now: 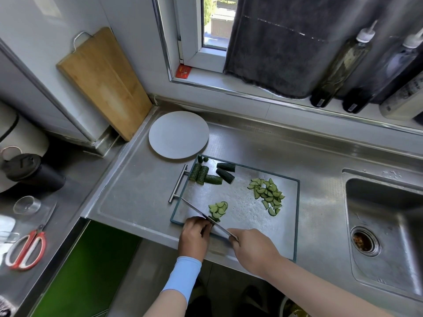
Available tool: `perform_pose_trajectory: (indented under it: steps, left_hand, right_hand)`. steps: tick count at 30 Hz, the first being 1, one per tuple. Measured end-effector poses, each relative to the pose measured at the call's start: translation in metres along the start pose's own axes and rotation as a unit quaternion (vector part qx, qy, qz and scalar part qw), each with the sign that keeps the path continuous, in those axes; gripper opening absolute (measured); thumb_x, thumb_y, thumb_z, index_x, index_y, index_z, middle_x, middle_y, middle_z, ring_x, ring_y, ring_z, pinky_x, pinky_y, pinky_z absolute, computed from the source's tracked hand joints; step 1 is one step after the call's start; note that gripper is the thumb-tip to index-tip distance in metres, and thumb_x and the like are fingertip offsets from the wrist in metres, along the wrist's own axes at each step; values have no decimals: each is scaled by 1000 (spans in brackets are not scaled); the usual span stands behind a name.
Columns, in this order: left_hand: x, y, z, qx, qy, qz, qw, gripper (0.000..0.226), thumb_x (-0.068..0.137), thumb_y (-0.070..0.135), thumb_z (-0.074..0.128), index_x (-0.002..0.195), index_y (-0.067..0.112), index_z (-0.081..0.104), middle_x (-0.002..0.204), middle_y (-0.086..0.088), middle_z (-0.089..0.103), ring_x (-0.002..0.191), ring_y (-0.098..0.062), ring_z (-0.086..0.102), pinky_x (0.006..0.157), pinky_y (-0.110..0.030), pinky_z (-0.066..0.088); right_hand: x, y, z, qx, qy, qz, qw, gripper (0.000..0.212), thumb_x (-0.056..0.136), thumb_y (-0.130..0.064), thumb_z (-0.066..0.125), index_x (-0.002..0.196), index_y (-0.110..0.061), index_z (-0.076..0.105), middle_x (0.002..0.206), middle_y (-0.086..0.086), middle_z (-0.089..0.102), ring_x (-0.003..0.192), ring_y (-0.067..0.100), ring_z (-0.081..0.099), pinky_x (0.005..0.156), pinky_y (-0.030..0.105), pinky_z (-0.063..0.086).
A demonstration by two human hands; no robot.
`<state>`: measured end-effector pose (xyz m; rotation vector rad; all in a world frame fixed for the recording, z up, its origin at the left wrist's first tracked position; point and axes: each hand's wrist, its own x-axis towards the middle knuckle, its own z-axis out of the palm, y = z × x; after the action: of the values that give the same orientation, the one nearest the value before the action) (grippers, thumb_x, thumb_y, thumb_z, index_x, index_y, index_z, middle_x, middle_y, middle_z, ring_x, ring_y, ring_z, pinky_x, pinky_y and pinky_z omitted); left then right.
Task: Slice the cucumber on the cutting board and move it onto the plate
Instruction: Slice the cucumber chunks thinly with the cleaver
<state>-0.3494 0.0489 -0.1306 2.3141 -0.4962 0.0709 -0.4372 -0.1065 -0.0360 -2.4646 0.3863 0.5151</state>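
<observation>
One cuke piece (215, 218) under left grip (194, 234), knife (206, 218) beside

Cucumber chunks (207, 176) crowd the board's (242, 209) far left corner beside the plate (178, 135); bare desk (137, 193) lies open left of the board.

Right hand (253, 247) holds knife (206, 216); left hand (194, 234) apparently pins cucumber piece (215, 218) on cutting board (242, 207).

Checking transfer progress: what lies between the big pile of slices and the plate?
In the head view, uncut cucumber chunks lie between the slice pile and the empty plate; otherwise bare cutting board.
</observation>
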Motion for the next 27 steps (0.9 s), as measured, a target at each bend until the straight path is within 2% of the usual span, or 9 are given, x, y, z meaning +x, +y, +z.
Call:
perform_pose_trajectory:
  steps: [2, 5, 7, 10, 15, 21, 27]
  left_hand:
    - [0, 2, -1, 4, -5, -4, 1000, 13, 75, 7, 80, 84, 13, 75, 91, -4, 65, 85, -20, 61, 85, -21, 47]
    - [1, 3, -1, 6, -6, -10, 1000, 13, 74, 7, 80, 84, 13, 75, 91, -4, 65, 85, -20, 62, 83, -22, 47]
    - [1, 3, -1, 4, -6, -10, 1000, 13, 74, 6, 80, 83, 13, 75, 90, -3, 66, 84, -20, 62, 83, -22, 48]
    - [1, 3, -1, 6, -3, -9, 1000, 13, 73, 5, 80, 83, 12, 74, 88, -4, 66, 83, -20, 62, 83, -21, 47]
    - [2, 2, 0, 5, 2, -18, 1000, 13, 74, 6, 80, 84, 12, 74, 88, -3, 66, 82, -19, 61, 81, -20, 46]
    - [2, -2, 2, 2, -5, -13, 1000, 13, 73, 4, 80, 83, 11, 74, 83, 0, 64, 80, -16, 59, 76, -17, 45]
    - [2, -2, 3, -12, -5, -5, 1000, 14, 73, 4, 79, 84, 11, 73, 84, 0, 63, 81, -17, 58, 73, -23, 49]
  right_hand:
    - [1, 1, 1, 1, 5, 0, 1000, 30, 105, -32, 37, 120, -29, 63, 77, -14, 48, 71, 13, 43, 56, 16, 30]
    - [2, -1, 0, 9, -4, 7, 1000, 29, 105, -32, 37, 117, -30, 63, 74, -13, 48, 70, 14, 45, 63, 25, 37]
    - [2, -3, -1, 14, -11, 15, 1000, 28, 105, -31, 38, 114, -31, 64, 71, -13, 48, 67, 12, 45, 64, 26, 37]
    - [3, -6, -4, 12, -22, 21, 999, 26, 105, -30, 37, 105, -31, 63, 70, -10, 51, 66, 14, 48, 64, 30, 42]
    - [7, -9, -4, 1, -30, 36, 999, 27, 103, -28, 37, 80, -28, 49, 66, -5, 51, 64, 19, 49, 62, 34, 43]
    - [9, -12, -2, -1, -41, 47, 998, 29, 102, -26, 36, 76, -30, 48, 71, -3, 56, 70, 23, 54, 67, 36, 48]
    - [10, -11, -4, 19, -38, 40, 998, 36, 102, -26, 39, 67, -29, 41, 62, -7, 47, 61, 17, 44, 60, 34, 38]
